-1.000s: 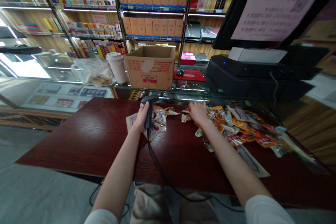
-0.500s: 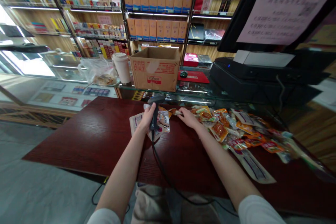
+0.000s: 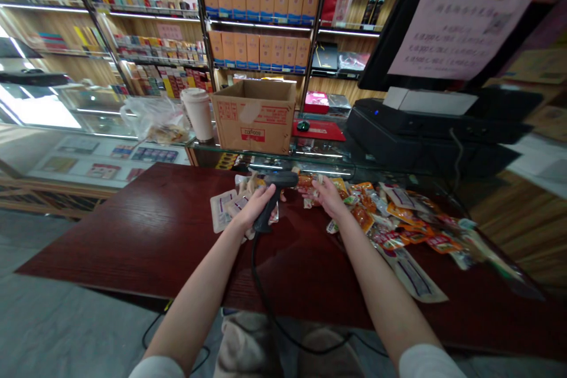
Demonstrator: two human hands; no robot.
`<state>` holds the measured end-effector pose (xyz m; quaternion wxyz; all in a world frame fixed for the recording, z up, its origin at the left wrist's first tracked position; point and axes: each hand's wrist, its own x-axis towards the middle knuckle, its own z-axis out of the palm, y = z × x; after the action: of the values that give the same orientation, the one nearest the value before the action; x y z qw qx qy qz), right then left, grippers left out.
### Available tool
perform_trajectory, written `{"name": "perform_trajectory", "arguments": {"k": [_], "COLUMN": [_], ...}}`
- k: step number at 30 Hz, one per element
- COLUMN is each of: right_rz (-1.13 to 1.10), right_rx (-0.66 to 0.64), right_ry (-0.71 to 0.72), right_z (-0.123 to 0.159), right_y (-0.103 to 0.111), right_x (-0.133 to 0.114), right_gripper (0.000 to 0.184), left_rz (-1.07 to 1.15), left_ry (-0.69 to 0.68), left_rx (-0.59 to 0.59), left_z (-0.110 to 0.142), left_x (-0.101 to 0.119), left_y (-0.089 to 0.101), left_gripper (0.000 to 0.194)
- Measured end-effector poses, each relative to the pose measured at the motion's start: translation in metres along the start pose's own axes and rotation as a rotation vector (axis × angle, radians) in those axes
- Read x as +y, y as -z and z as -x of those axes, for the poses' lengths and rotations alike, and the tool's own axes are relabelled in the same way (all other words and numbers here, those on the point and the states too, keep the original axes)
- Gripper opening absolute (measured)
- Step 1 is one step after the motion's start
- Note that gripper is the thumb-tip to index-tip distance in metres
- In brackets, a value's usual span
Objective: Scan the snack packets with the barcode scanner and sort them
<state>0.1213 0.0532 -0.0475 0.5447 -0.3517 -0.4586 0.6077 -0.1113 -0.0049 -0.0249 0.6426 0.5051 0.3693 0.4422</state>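
Note:
My left hand [image 3: 256, 207] is wrapped round the handle of a black barcode scanner [image 3: 275, 190], whose head points right toward my other hand. Its cable [image 3: 261, 295] trails down over the table's near edge. My right hand [image 3: 325, 195] rests at the left end of a heap of orange and white snack packets [image 3: 398, 221], fingers curled on a small packet [image 3: 310, 196]. A few pale packets [image 3: 224, 209] lie under and left of my left hand. All this sits on a dark red wooden table [image 3: 133, 236].
Behind the table runs a glass counter [image 3: 110, 142] with an open cardboard box [image 3: 254, 109], a paper cup [image 3: 197, 112], a plastic bag [image 3: 150, 118] and a black till machine [image 3: 425, 130] under a pink notice [image 3: 456, 23]. Stocked shelves [image 3: 257, 12] fill the back wall.
The scanner has tilted from upright so its head points right. My right hand went left to the scanned packets, then drew back a little to the heap's left end.

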Motion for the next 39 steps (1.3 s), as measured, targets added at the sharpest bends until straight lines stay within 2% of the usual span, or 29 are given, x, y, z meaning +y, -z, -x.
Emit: {"name": "perform_trajectory", "arguments": {"k": [6,10,21,26,28,30,32,34,36,39], "right_rz": [0.067,0.139,0.264,0.326,0.488,0.787,1.131,1.410,1.606,1.783], "right_rx": [0.012,0.006,0.000,-0.027,0.025,0.129,0.227,0.282,0.296,0.240], "right_ry": [0.036,0.033,0.026,0.054,0.114,0.226,0.353,0.409,0.359,0.198], "right_z": [-0.008,-0.010,-0.004,-0.008,-0.008,-0.007,-0.004,0.000,0.003,0.006], "right_y": [0.006,0.009,-0.002,-0.001,0.002,0.007,0.012,0.018,0.024,0.033], "right_x": [0.013,0.017,0.013,0.013,0.009,0.004,-0.003,-0.008,-0.011,-0.014], "right_gripper": [0.042,0.041,0.045,0.034,0.025,0.021,0.027,0.035,0.039,0.035], "left_rz": [0.007,0.026,0.013,0.029,0.005,-0.021,-0.042,-0.064,-0.077,-0.071], "left_ry": [-0.014,-0.005,-0.040,-0.010,0.033,0.060,0.064,0.067,0.069,0.076], "left_rx": [-0.035,-0.022,-0.053,-0.004,0.054,0.147,0.242,0.298,0.333,0.356], "left_z": [-0.001,-0.002,-0.012,-0.010,-0.009,-0.008,-0.008,-0.008,-0.008,-0.009], "left_x": [-0.004,-0.004,-0.021,-0.015,-0.010,-0.004,0.000,0.004,0.005,0.002], "left_y": [-0.010,-0.012,-0.007,-0.009,-0.003,0.009,0.025,0.042,0.057,0.071], "left_gripper": [0.064,0.066,0.062,0.062,0.060,0.059,0.058,0.057,0.053,0.052]}}
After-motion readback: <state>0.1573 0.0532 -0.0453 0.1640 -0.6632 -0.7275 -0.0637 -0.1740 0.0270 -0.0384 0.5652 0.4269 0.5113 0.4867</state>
